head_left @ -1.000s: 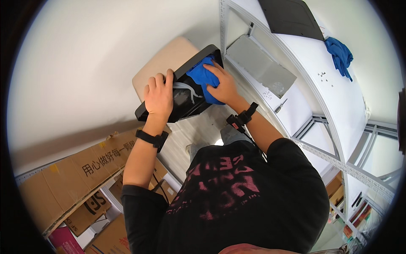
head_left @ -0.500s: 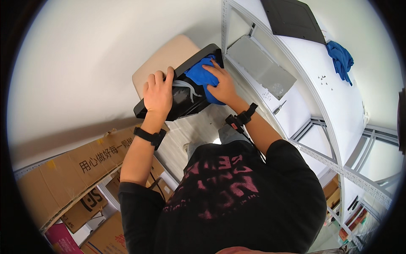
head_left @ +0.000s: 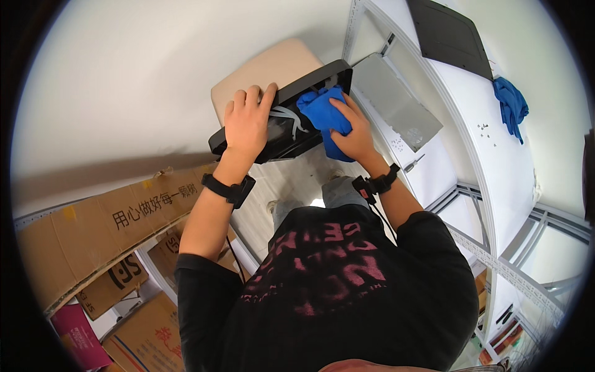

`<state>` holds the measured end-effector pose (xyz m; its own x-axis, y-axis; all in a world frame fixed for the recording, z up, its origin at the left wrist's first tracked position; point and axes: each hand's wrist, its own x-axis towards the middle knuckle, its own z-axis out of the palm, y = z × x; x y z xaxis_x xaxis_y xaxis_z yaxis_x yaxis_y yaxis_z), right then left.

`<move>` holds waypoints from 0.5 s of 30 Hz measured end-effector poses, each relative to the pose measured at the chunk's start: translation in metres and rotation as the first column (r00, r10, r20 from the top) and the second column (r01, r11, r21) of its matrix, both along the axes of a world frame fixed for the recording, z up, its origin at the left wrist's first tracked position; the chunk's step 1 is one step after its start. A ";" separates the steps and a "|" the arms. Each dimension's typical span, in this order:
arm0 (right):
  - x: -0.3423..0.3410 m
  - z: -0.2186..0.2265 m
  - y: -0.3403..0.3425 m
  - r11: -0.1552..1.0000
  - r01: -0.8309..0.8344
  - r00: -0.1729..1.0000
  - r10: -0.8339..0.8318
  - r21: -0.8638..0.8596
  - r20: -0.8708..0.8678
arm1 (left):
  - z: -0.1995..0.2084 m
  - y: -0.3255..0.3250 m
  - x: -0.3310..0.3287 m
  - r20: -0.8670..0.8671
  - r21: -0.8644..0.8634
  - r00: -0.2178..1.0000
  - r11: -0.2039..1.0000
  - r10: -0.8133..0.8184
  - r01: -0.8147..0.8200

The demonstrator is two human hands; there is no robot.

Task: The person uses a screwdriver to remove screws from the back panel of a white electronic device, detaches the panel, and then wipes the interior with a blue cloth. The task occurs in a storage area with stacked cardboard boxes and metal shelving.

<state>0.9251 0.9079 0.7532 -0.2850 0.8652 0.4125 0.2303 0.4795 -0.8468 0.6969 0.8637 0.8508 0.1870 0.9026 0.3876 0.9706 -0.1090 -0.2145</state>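
Note:
A black open-fronted housing (head_left: 308,80) stands tilted against a beige padded seat (head_left: 263,69). My left hand (head_left: 248,124) is closed over its upper rim, left of the middle. Pale flexible tubes (head_left: 290,118) curve inside the housing beside that hand. Bunched in my right hand (head_left: 356,133) is a blue cloth (head_left: 323,110), which lies over the housing's right half and hangs past its lower edge. My right thumb and fingers are bent around the cloth. Part of the inside is hidden behind the cloth and my hands.
White shelving on the right holds a dark flat panel (head_left: 449,37), another blue cloth (head_left: 511,102), several small screws (head_left: 482,130), a grey metal panel (head_left: 396,102) and a screwdriver (head_left: 414,163). Cardboard boxes (head_left: 87,239) fill the lower left. A pale wall stands behind the seat.
My right hand has drawn the blue cloth away from the housing's far right corner and bunched it more, uncovering the inside there. My left hand stays on the rim. The view has shifted slightly.

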 end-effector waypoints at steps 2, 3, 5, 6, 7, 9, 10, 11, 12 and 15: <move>0.002 -0.002 -0.008 0.996 -0.073 0.997 0.071 0.047 0.043 | 0.009 -0.005 -0.003 0.097 -0.059 0.995 0.997 -0.038 0.044; 0.002 -0.002 -0.012 0.990 -0.128 0.990 0.124 0.055 0.066 | 0.010 -0.006 -0.009 0.139 -0.067 0.987 0.994 -0.078 0.088; -0.002 -0.004 -0.020 0.967 -0.252 0.964 0.247 0.039 0.100 | 0.016 -0.015 -0.020 0.227 -0.093 0.969 0.989 -0.093 0.117; -0.007 -0.005 -0.023 0.956 -0.290 0.952 0.283 0.049 0.115 | 0.020 -0.022 -0.025 0.275 -0.110 0.959 0.989 -0.067 0.101; -0.013 -0.007 -0.028 0.944 -0.325 0.940 0.316 0.059 0.129 | 0.022 -0.029 -0.031 0.321 -0.128 0.946 0.988 -0.043 0.088; -0.026 -0.009 -0.037 0.914 -0.401 0.908 0.387 0.061 0.163 | 0.025 -0.049 -0.045 0.384 -0.100 0.923 0.995 0.025 0.015; -0.033 -0.010 -0.042 0.895 -0.442 0.887 0.428 0.053 0.172 | 0.026 -0.059 -0.053 0.416 -0.087 0.908 0.996 0.054 -0.020; -0.040 -0.011 -0.046 0.875 -0.482 0.865 0.467 0.045 0.180 | 0.021 -0.068 -0.064 0.469 -0.100 0.880 0.995 0.072 -0.028; -0.047 -0.012 -0.051 0.853 -0.520 0.842 0.505 0.037 0.189 | 0.017 -0.077 -0.070 0.544 -0.114 0.832 0.992 0.107 -0.053; -0.068 -0.015 -0.061 0.821 -0.571 0.799 0.551 0.017 0.239 | 0.010 -0.101 -0.076 0.723 -0.227 0.641 0.965 0.257 -0.132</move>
